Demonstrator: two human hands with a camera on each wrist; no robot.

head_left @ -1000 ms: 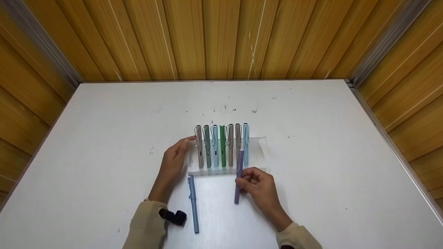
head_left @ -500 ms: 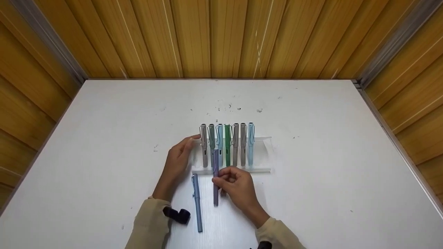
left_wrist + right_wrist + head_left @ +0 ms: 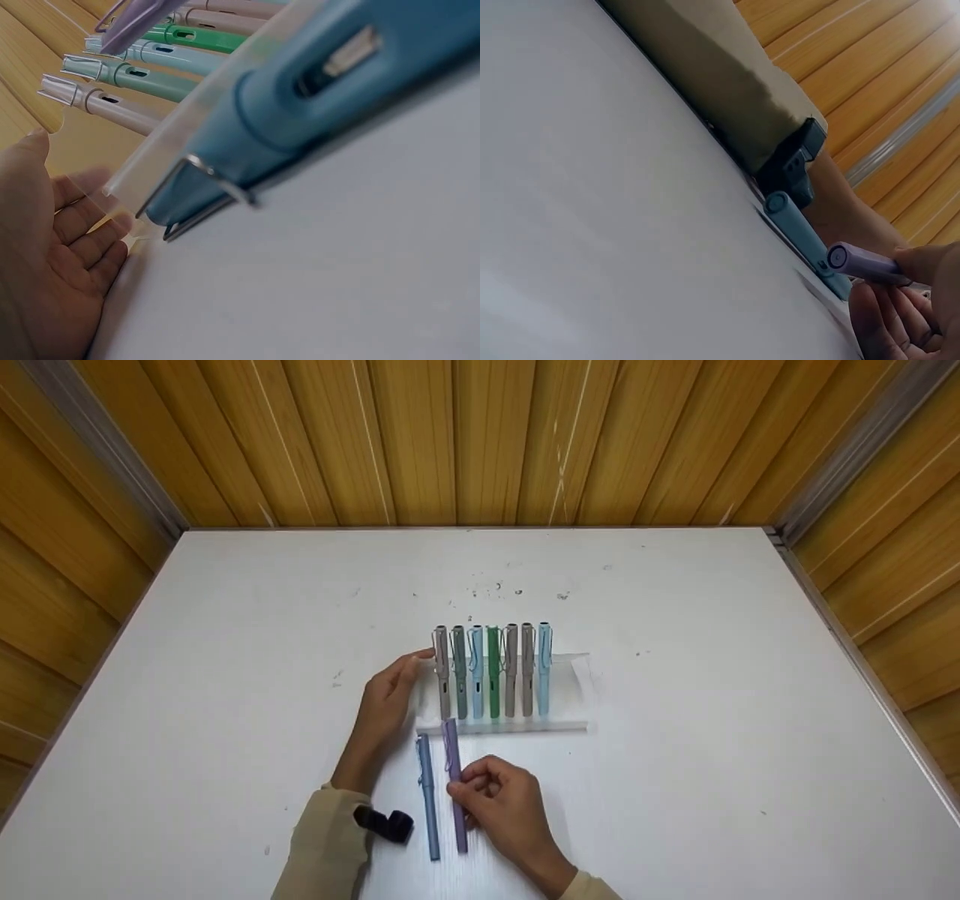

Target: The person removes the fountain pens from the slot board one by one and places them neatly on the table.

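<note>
Between the thumb and fingers of my right hand is a purple pen, its clip end pointing at the rack. Just left of it a blue pen lies on the table. My left hand grips the left end of a clear pen rack; in the left wrist view, fingers show partly through the clear plastic. Several capped pens stand side by side in the rack, among them a green pen, a grey-green pen and a light blue pen at the right end.
The white table has small dark marks behind the rack. Wood-look panels close it in at the back and sides. A black wrist camera on the left sleeve sits close to the blue pen.
My right hand has carried the purple pen left and then toward me, from in front of the rack to beside the blue pen. The left hand has stayed at the rack's left end.
</note>
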